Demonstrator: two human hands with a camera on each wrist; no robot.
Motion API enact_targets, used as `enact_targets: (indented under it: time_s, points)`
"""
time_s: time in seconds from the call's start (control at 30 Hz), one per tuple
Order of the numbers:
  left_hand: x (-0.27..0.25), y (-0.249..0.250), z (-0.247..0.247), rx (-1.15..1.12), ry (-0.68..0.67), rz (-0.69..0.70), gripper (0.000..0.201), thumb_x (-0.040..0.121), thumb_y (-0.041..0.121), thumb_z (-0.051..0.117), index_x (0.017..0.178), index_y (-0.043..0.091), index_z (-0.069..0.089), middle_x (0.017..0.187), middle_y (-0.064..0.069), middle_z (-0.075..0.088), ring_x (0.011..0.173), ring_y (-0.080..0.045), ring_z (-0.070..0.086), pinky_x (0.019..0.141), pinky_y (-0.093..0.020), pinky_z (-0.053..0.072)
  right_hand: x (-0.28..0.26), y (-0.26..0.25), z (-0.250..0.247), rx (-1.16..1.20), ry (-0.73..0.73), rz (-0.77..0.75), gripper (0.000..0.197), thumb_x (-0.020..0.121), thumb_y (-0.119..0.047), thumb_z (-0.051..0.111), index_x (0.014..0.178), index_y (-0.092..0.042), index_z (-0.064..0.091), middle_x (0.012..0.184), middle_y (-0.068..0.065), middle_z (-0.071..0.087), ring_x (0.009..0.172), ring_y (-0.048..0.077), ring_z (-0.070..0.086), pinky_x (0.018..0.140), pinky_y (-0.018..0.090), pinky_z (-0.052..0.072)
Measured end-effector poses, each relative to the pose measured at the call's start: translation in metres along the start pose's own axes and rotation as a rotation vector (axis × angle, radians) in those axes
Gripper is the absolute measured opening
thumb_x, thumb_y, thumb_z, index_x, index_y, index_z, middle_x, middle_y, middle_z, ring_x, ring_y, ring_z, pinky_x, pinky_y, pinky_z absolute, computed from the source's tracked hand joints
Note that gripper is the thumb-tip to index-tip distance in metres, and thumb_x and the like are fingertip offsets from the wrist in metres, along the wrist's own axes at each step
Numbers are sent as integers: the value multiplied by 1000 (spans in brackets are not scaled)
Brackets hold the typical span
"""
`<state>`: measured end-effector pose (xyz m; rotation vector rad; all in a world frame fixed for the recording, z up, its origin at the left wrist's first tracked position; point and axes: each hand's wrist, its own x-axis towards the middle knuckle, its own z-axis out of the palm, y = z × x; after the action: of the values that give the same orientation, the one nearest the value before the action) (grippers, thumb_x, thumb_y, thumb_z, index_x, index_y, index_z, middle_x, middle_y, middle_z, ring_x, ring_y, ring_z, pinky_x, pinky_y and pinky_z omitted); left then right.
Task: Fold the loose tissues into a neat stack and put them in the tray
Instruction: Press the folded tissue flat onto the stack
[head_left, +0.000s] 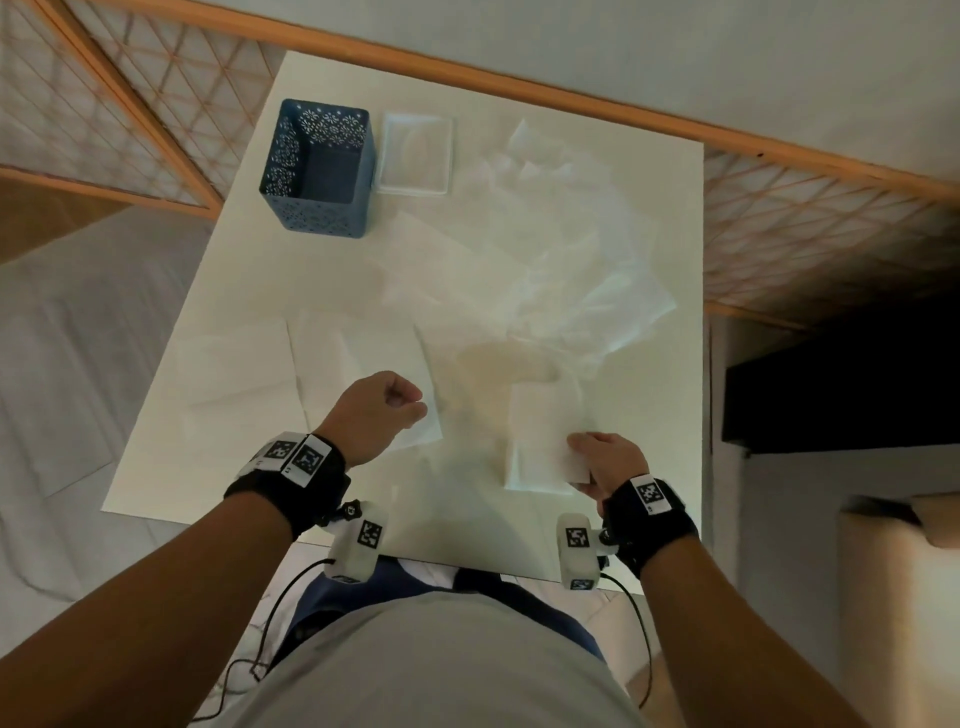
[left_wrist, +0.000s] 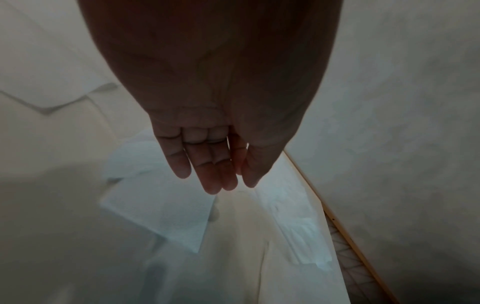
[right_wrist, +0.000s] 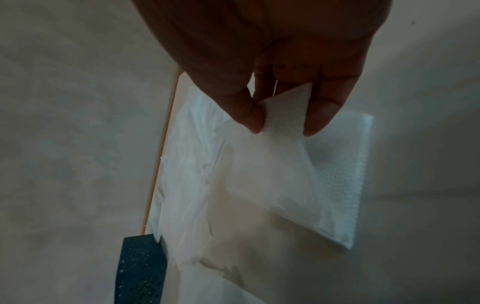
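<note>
One folded tissue pinched at its corner by right hand; left hand loosely open, empty. Next: lay it square, fetch another.

My right hand pinches the corner of a folded tissue near the front edge of the white table. My left hand is over flat tissues, with fingers curled. Behind are loose tissues, a blue basket and a clear tray beside it.
</note>
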<state>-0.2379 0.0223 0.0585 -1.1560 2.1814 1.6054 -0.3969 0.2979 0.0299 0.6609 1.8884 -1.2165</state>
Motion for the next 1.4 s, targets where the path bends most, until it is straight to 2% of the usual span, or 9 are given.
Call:
enact_targets:
  time_s: [0.2,0.4,0.57,0.87,0.93,1.0,1.17,1.27,1.4]
  points:
    - [3,-8,12,49,-29,-8,12,93,24,78,100,20,69,98,-8,75,93,-25,71,71,-25,48,8,13,3,-87,50,19,13,92,-15,75,98,-12,64,103,13,68,83,28,65,65,37,56]
    - [5,-4,35,133,-83,28,11,93,24,76,97,17,69,90,-1,68,82,-16,64,72,-25,48,10,19,4,-339,90,-46,30,89,-32,78,107,-13,64,94,4,65,87,28,64,85,43,59]
    - [9,6,77,285,-236,24,20,93,33,69,101,16,62,94,1,68,88,-21,64,79,-36,50,3,14,0,-535,193,-227,32,92,-33,71,115,-13,63,108,5,66,89,24,61,74,31,46]
    - [6,31,115,341,-393,79,36,88,34,61,67,13,42,70,-6,42,64,-20,41,66,-38,35,-1,15,-3,-675,138,-274,25,98,-27,62,118,-13,69,114,5,72,94,22,59,85,30,48]
    - [2,35,105,305,-343,61,32,86,39,57,79,8,58,77,-2,54,71,-19,49,70,-36,40,-3,17,-6,-661,139,-284,32,97,-29,63,124,-11,68,118,6,71,99,23,62,87,31,48]
    - [-1,32,85,294,-167,72,27,95,38,61,108,15,67,100,4,65,91,-16,59,81,-31,44,-6,18,-12,-649,153,-306,40,96,-31,65,130,-9,65,123,7,69,107,25,64,91,33,49]
    - [-9,21,23,593,326,146,55,85,35,80,129,14,55,127,-8,51,112,-29,53,96,-42,50,-20,21,-22,-629,163,-391,39,95,-32,67,129,-12,63,115,1,64,100,19,59,86,31,44]
    - [-6,10,5,716,374,14,77,71,36,91,130,12,48,127,-12,45,114,-34,49,95,-45,48,-31,18,-19,-641,142,-440,34,94,-33,68,123,-15,64,114,0,64,100,19,60,86,31,44]
    - [0,1,4,822,315,-8,74,70,16,84,132,17,44,122,-12,41,104,-33,47,85,-42,48,-40,13,-8,-644,98,-476,27,94,-34,68,117,-20,64,112,-3,64,101,18,61,86,32,45]
